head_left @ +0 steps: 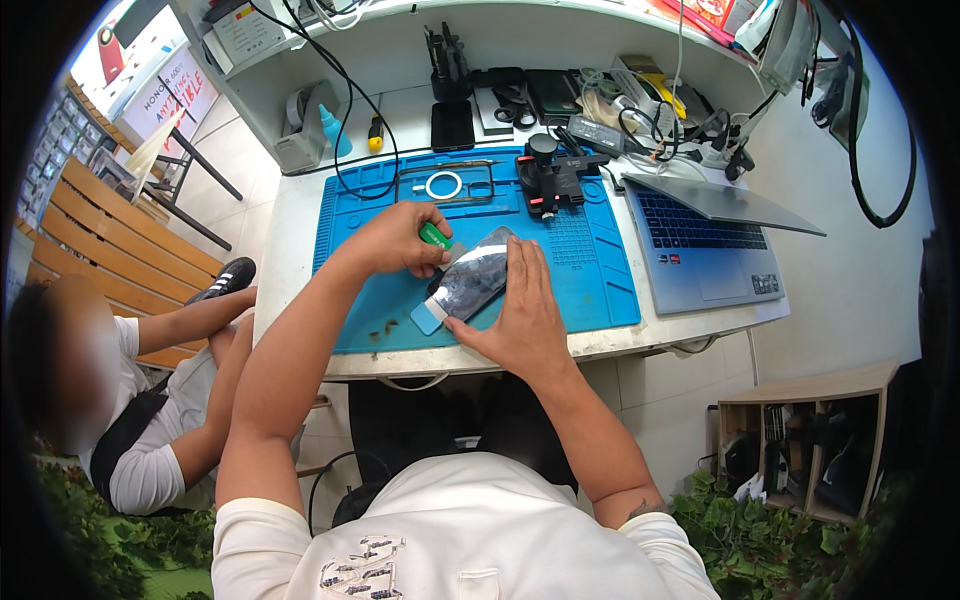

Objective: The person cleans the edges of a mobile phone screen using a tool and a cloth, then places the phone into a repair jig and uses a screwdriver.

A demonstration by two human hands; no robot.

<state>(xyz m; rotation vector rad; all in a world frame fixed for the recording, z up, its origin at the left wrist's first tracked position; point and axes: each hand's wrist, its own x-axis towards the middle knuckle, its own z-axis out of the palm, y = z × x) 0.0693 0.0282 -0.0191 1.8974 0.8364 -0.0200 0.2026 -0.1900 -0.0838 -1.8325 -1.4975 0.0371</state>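
In the head view, my left hand point(405, 238) pinches a small green flat tool point(437, 235) with a pale edge, against the upper left side of a shiny, reflective phone-shaped item point(474, 275). That item lies slanted on a blue work mat point(360, 305), with a light blue tab point(425, 318) at its lower left end. My right hand point(522, 315) grips it, long fingers along the right side and thumb at the bottom end. Something dark under its left edge is too hidden to make out.
Behind are a metal frame with white ring point(443, 185), black clamp fixture point(545, 185), black phone point(452, 125), screwdriver point(376, 138) and cables. An open laptop point(705, 255) sits right. A seated person point(150, 420) is on a wooden bench at left. A small cabinet point(800, 400) stands lower right.
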